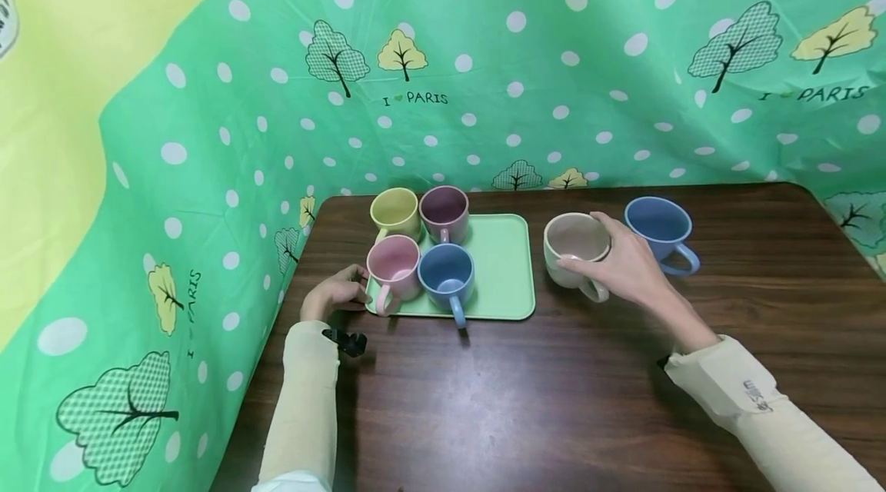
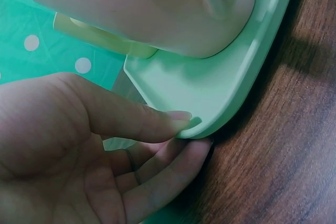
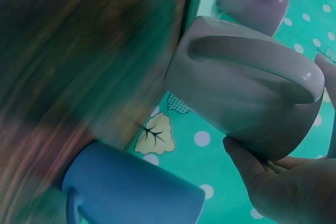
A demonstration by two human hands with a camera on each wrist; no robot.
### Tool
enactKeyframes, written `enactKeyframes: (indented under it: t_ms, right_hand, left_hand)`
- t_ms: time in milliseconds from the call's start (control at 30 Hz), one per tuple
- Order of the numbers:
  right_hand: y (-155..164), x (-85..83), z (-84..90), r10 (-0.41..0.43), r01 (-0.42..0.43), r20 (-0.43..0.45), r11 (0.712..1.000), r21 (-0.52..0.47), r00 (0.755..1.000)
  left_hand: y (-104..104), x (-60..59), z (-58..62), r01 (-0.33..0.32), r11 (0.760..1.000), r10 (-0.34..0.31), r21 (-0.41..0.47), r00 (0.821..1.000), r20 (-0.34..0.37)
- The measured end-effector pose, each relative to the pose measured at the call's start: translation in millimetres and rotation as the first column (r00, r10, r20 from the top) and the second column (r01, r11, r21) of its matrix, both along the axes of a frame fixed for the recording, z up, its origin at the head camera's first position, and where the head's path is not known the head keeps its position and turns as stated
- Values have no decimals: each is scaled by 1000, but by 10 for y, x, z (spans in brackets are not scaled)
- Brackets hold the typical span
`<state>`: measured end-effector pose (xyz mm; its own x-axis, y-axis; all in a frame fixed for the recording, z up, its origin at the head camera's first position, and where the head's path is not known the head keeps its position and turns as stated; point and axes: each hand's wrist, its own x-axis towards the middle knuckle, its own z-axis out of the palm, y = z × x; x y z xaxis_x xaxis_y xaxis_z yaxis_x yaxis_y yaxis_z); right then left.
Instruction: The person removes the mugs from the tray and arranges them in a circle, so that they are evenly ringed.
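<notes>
Right hand (image 1: 626, 265): fingers and thumb curled over the rim of the beige mug (image 1: 574, 248), gripping it from the right; the right wrist view shows the thumb under the rim.
Beige mug: on the table (image 1: 554, 400), just right of the tray (image 1: 501, 269), handle toward the near edge.
Left hand (image 1: 337, 294): at the tray's near left corner, thumb (image 2: 157, 120) on the tray's lip and a finger beneath it, pinching the corner.
Tray: pale green, near the table's far left corner, its right half bare.
Pink mug (image 1: 393, 269): near left of the tray, just beside the left hand.
Blue mug (image 1: 447, 277): on the tray, touching the pink mug's right side, handle toward the near edge.
Yellow mug (image 1: 395, 214): far left of the tray.
Purple mug (image 1: 444, 212): beside the yellow mug, to its right.
Second blue mug (image 1: 659, 230): on the table, just right of the beige mug, behind the right hand.
Cloth (image 1: 484, 77): green, dotted, with trees, hung behind and left of the table.
</notes>
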<state>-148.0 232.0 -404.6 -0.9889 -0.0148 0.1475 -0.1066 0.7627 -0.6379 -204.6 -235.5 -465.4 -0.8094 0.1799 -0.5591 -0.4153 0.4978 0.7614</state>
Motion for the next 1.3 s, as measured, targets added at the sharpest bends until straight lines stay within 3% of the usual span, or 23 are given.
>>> enactKeyframes:
  t_ms: [233,467,1300]
  right_hand:
    - [91,62,-28,-3,3,-23,1000,16,1000]
    - [179,156,-31,-21,20,20,999,35,1000]
    - [487,390,-24,-126,123,58,991,52,990]
  left_hand:
    - [-14,-10,-8,18,999,-18,-38,1000,-8]
    - [-17,-20,-9,32,998,-33,-48,999,-23]
    - [2,-11,16,0,1000,0,-20,1000,-5]
